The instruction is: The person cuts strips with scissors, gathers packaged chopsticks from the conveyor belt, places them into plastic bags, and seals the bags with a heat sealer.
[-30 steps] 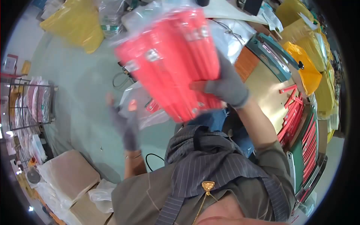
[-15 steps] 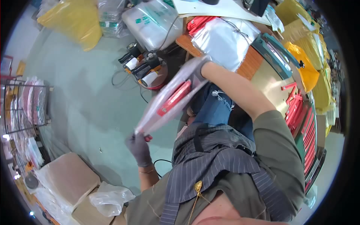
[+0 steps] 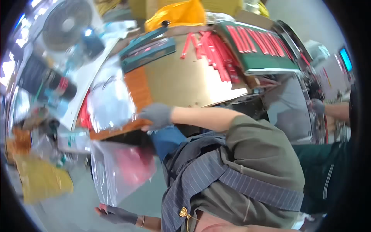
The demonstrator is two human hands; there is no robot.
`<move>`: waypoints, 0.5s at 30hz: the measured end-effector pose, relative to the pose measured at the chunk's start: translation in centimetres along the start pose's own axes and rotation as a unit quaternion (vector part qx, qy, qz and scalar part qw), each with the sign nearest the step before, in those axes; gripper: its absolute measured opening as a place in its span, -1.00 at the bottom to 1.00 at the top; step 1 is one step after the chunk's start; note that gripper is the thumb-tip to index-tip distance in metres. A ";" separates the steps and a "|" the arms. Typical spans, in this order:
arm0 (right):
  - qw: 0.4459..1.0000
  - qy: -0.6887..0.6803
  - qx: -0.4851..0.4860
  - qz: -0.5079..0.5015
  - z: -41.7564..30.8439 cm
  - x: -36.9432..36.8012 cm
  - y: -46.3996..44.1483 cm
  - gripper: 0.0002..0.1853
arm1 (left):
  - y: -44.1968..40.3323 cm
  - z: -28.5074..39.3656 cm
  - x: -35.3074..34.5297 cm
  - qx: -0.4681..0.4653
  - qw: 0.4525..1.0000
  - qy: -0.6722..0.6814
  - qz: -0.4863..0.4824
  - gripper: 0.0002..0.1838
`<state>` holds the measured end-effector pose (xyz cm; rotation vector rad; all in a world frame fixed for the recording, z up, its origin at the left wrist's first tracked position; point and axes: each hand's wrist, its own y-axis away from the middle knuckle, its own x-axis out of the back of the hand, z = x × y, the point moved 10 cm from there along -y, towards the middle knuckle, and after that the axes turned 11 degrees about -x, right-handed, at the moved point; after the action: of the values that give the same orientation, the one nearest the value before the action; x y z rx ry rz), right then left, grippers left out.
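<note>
A clear plastic bag (image 3: 106, 170) with something pink-red blurred inside hangs below the table edge at the lower left. My left hand (image 3: 119, 215), in a grey glove with bare fingertips, is at the bag's lower end, and its fingers appear to grip the film. My right hand (image 3: 157, 116), gloved in grey, is over the table's near edge, above my jeans. Its fingers are slightly curled, thumb apart, and nothing shows in them. Just left of it lies a stack of clear plastic sleeves (image 3: 110, 98). Motion blurs both hands.
A teal bar-shaped device (image 3: 148, 54) stands on the table. Red strips (image 3: 212, 52) are piled beside it, with more on a green tray (image 3: 264, 62). A fan (image 3: 66, 24) and a dark bottle (image 3: 62, 85) are at left. At right a co-worker's gloved hand (image 3: 317, 106) shows.
My view has swung right towards the table. My right hand has come away from the bag to the table edge. The bag remains by my left hand, now at the lower left.
</note>
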<state>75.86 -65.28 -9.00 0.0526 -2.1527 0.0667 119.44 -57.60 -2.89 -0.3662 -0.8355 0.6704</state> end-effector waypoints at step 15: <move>0.814 -0.209 -0.404 0.361 23.2 12.6 35.6 -0.77 | 26.6 55.6 -46.1 -0.598 0.677 0.249 -0.348 -0.60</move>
<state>47.34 -31.46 -12.18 -1.3582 -2.3312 -0.4660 43.15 -66.71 -8.24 -1.2678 -0.6930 -0.8057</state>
